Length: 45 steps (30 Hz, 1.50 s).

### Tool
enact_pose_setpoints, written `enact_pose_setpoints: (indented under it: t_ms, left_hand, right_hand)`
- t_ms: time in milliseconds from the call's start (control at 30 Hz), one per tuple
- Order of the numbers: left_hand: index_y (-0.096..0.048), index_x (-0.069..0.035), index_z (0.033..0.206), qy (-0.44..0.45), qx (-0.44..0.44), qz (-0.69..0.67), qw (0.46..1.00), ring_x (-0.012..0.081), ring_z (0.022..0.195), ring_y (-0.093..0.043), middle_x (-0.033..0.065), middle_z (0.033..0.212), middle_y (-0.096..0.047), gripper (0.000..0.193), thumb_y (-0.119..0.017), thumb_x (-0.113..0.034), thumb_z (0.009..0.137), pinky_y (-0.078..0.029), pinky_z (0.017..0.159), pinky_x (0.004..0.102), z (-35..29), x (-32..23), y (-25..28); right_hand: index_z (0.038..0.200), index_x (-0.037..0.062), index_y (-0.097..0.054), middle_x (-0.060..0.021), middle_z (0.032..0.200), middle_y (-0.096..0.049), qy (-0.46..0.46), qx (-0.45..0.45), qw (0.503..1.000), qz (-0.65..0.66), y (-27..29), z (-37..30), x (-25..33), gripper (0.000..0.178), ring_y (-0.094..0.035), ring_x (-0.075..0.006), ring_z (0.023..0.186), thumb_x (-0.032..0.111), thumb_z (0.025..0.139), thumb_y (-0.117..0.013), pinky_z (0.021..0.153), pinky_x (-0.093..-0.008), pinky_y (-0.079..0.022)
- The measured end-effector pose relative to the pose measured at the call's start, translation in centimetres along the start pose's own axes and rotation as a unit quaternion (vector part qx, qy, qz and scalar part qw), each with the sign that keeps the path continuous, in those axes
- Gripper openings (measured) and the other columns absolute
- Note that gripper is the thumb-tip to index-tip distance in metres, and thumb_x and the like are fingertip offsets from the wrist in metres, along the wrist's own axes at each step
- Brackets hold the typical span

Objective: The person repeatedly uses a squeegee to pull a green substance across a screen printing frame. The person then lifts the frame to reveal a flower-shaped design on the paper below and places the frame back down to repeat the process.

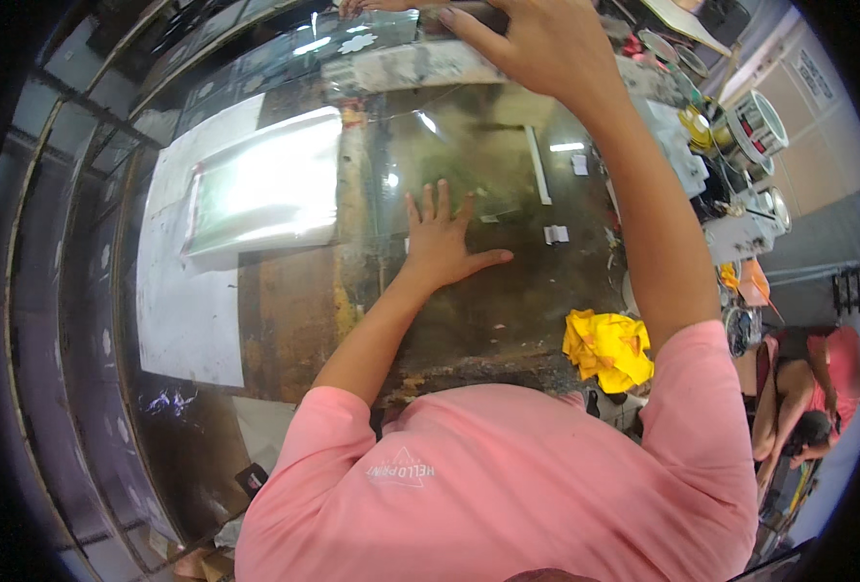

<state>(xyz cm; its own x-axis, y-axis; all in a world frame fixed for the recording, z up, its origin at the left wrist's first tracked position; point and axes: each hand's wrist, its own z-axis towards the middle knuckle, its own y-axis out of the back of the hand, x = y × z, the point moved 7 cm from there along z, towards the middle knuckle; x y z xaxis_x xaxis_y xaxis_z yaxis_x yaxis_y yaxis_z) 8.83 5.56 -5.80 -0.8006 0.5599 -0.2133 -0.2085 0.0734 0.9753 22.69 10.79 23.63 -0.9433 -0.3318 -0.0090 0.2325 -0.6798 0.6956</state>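
Note:
My left hand (438,242) lies flat with its fingers spread on a shiny, see-through pane (459,136) on the worktable. Nothing is in that hand. My right arm stretches to the far side, where my right hand (551,48) is partly cut off by the picture's top edge. Its thumb points out to the left beside a dark object (486,17); the other fingers are out of sight. A narrow white strip (538,165) and a small white piece (556,235) lie on the pane, right of my left hand.
A glossy, silvery sheet (270,179) rests on white paper (188,320) at the left. Near the front right edge is a crumpled yellow cloth (607,349). Cans (758,126) and containers crowd the right side. Another person's hand (382,5) shows at the far edge; someone (808,398) sits at right.

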Motion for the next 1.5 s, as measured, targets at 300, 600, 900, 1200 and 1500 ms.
enact_pose_setpoints:
  t_ms: [300,600,900,1200,1500]
  left_hand:
    - [-0.048,-0.011,0.161,-0.079,-0.062,-0.035,0.994,0.0502,0.158,-0.025,0.0307,0.169,-0.031,0.123,-0.05,-0.099,0.075,0.005,0.121,0.0781,2.6,-7.8,-1.9]
    - [-0.052,-0.009,0.158,-0.111,-0.09,-0.056,0.988,0.0489,0.15,-0.039,0.0305,0.162,-0.042,0.12,-0.058,-0.095,0.074,-0.002,0.123,0.0768,2.2,-8.4,-1.0]
    - [-0.05,-0.008,0.158,-0.147,-0.105,-0.066,0.981,0.0418,0.147,-0.046,0.0248,0.159,-0.048,0.115,-0.061,-0.089,0.079,-0.018,0.128,0.0626,1.9,-8.4,-2.7]
    - [-0.062,-0.002,0.142,0.094,-0.272,-0.434,0.854,0.0262,0.111,-0.071,0.0116,0.118,-0.075,0.074,-0.093,-0.033,0.083,-0.056,0.097,0.0424,0.9,0.6,6.8]
    - [-0.061,0.006,0.14,0.157,-0.21,-0.466,0.845,0.0281,0.11,-0.073,0.015,0.116,-0.075,0.098,-0.102,-0.042,0.065,-0.056,0.095,0.0431,-4.9,6.5,9.6]
  right_hand:
    - [0.084,0.0034,-0.08,-0.0205,0.08,-0.075,-0.017,0.012,0.998,0.065,0.8,3.1,-0.7,0.056,-0.073,-0.0382,0.085,0.054,0.097,-0.061,0.086,-0.0507,-0.05]
    - [0.095,0.006,-0.084,-0.0212,0.083,-0.076,0.006,-0.006,0.998,0.066,0.5,3.9,-1.1,0.053,-0.075,-0.0374,0.085,0.053,0.098,-0.058,0.086,-0.0477,-0.054]
    - [0.08,0.0024,-0.077,-0.0222,0.08,-0.074,-0.046,0.039,0.998,0.021,0.5,3.1,-1.1,0.061,-0.074,-0.0386,0.084,0.057,0.098,-0.058,0.087,-0.0481,-0.054]
    - [0.104,-0.0001,-0.068,-0.0219,0.079,-0.073,-0.029,-0.039,0.999,0.023,0.8,1.3,-0.4,0.058,-0.072,-0.0395,0.078,0.057,0.097,-0.064,0.079,-0.0501,-0.051]
    - [0.128,0.0093,-0.071,-0.0174,0.099,-0.072,0.029,0.178,0.983,0.041,-5.3,-12.8,2.9,0.051,-0.068,-0.0389,0.088,0.052,0.1,-0.065,0.08,-0.048,-0.049]
